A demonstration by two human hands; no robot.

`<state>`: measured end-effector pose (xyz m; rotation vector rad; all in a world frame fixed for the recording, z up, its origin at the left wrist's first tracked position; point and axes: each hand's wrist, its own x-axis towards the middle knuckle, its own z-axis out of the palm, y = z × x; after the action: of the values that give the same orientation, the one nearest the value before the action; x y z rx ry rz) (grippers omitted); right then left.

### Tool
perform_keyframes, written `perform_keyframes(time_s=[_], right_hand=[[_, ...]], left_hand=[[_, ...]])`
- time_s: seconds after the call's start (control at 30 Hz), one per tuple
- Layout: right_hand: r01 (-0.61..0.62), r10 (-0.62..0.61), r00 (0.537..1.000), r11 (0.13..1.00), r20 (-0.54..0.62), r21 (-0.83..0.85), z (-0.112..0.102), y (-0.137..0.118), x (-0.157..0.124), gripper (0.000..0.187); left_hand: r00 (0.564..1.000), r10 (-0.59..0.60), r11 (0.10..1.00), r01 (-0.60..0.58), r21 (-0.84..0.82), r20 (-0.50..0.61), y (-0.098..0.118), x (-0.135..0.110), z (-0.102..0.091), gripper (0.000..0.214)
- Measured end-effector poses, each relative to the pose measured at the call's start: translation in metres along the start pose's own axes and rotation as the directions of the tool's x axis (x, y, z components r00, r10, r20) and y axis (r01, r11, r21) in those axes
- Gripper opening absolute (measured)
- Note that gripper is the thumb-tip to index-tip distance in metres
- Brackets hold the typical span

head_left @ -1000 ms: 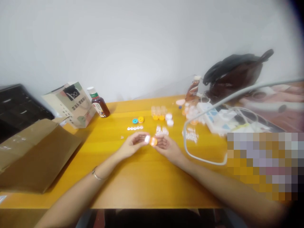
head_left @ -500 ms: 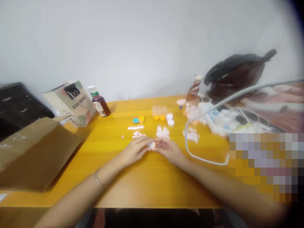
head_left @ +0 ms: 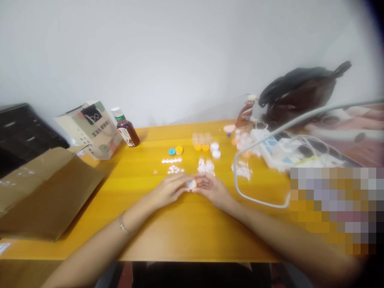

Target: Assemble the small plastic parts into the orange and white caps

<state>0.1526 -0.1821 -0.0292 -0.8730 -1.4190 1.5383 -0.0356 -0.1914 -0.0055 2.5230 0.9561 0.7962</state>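
Observation:
Between my two hands, over the middle of the table, is a small round white piece with an orange rim [head_left: 191,184]. The fingers of my left hand [head_left: 171,189] close on its left side. From the right, my right hand [head_left: 212,189] grips the orange edge with thumb and bent fingers. Just beyond my hands lie small white pieces [head_left: 175,170] and a row of white discs [head_left: 171,161]. More white parts [head_left: 206,166] sit behind my right hand. A blue disc [head_left: 171,152] and a yellow disc [head_left: 179,150] are farther back.
Clear cups with orange bases [head_left: 201,147] and white caps [head_left: 215,154] stand behind the parts. At left are a cardboard box [head_left: 51,196], a paper bag [head_left: 100,134] and a dark bottle [head_left: 128,134]. A pale curved tube [head_left: 255,203] crosses the right side, near loose white pieces [head_left: 242,171].
The white face of the held piece shows a little more toward me, as if slightly turned. Both hands stay in nearly the same place.

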Motion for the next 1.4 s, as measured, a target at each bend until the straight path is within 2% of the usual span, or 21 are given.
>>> perform_keyframes(time_s=[0.1,0.2,0.33,0.43,0.53,0.73,1.0,1.07,1.13,1.17,1.23,1.27,1.33,1.4], right_hand=[[-0.056,0.056,0.998,0.998,0.019,-0.017,-0.001,-0.002,0.001,0.036],[-0.141,0.14,0.989,0.99,0.048,0.013,-0.002,-0.003,0.001,0.034],[-0.213,0.196,0.973,0.967,0.125,0.141,-0.002,-0.002,-0.001,0.037],[-0.238,0.21,0.965,0.953,0.159,0.186,-0.002,-0.001,-0.002,0.039],[-0.243,0.214,0.964,0.949,0.156,0.2,-0.001,-0.001,-0.002,0.04],[-0.229,0.21,0.972,0.944,0.1,0.236,0.001,-0.004,-0.002,0.035],[-0.172,0.163,0.983,0.979,0.086,0.11,0.004,-0.002,-0.003,0.043],[-0.141,0.138,0.985,0.99,0.1,0.023,0.003,-0.006,-0.002,0.041],[-0.073,0.088,0.993,0.982,0.078,-0.174,-0.006,-0.014,0.001,0.033],[-0.02,0.028,0.999,0.944,0.02,-0.33,-0.014,-0.019,0.004,0.026],[0.054,-0.168,0.977,0.793,-0.132,-0.606,-0.038,-0.031,0.012,0.022],[0.026,-0.218,0.956,0.729,-0.196,-0.684,-0.054,-0.038,0.017,0.024],[-0.111,-0.251,0.915,0.595,-0.316,-0.796,-0.087,-0.049,0.025,0.022],[-0.165,-0.25,0.906,0.537,-0.342,-0.828,-0.117,-0.056,0.03,0.012]], left_hand=[[0.999,-0.03,0.997,0.029,-0.071,-0.016,-0.003,0.001,0.0,0.035],[0.993,-0.117,0.979,0.111,-0.173,-0.027,-0.009,0.003,0.001,0.032],[0.957,-0.288,0.912,0.269,-0.311,-0.017,-0.016,0.005,0.006,0.027],[0.938,-0.347,0.868,0.321,-0.378,-0.002,-0.019,0.005,0.008,0.026],[0.942,-0.336,0.869,0.316,-0.381,0.015,-0.018,0.005,0.007,0.028],[0.972,-0.235,0.938,0.234,-0.256,0.026,-0.007,0.005,0.001,0.032],[0.983,-0.178,0.964,0.181,-0.197,0.034,0.007,0.002,-0.002,0.035],[0.983,-0.18,0.969,0.182,-0.17,0.026,0.008,0.001,-0.001,0.033],[0.982,-0.189,0.973,0.188,-0.135,0.011,0.008,0.001,0.0,0.031],[0.982,-0.191,0.975,0.191,-0.112,0.011,0.007,0.0,0.001,0.031],[0.982,-0.187,0.98,0.189,-0.058,0.032,0.006,0.0,0.002,0.028],[0.982,-0.183,0.982,0.185,-0.033,0.051,0.005,-0.001,0.002,0.027],[0.981,-0.174,0.985,0.174,0.002,0.081,0.005,-0.001,0.003,0.025],[0.98,-0.169,0.986,0.169,0.009,0.101,0.005,-0.002,0.003,0.024]])
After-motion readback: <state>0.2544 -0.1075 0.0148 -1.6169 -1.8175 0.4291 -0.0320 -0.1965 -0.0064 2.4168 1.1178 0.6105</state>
